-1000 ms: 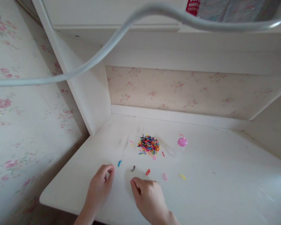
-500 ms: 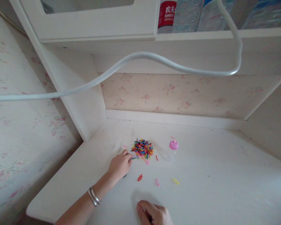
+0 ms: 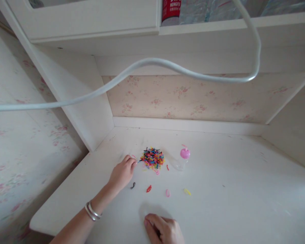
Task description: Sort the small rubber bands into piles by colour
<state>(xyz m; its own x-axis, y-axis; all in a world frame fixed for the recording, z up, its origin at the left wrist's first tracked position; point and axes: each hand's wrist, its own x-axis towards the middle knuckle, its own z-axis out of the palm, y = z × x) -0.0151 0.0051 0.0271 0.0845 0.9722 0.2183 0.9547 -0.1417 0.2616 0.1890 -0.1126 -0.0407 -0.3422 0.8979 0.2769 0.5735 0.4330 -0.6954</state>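
Observation:
My left hand, with two silver bangles on its wrist, is at the left edge of a heap of small coloured rubber bands. Its thumb and forefinger are pinched on a blue rubber band that pokes out at the fingertips. Near the front, my right hand rests on the white desk with its fingers curled, nothing showing in them. Between the hands and the heap, single bands lie spaced in a row: black, red, pink and yellow.
Right of the heap lies a clear container with a pink apple-shaped top. A thick white cable crosses the view high up. Overhead, a shelf holds bottles. A side panel bounds the desk at left.
My left hand has drawn slightly left and away from the heap with the blue rubber band, uncovering the black band. My right hand stays in place. The view has tilted a little.

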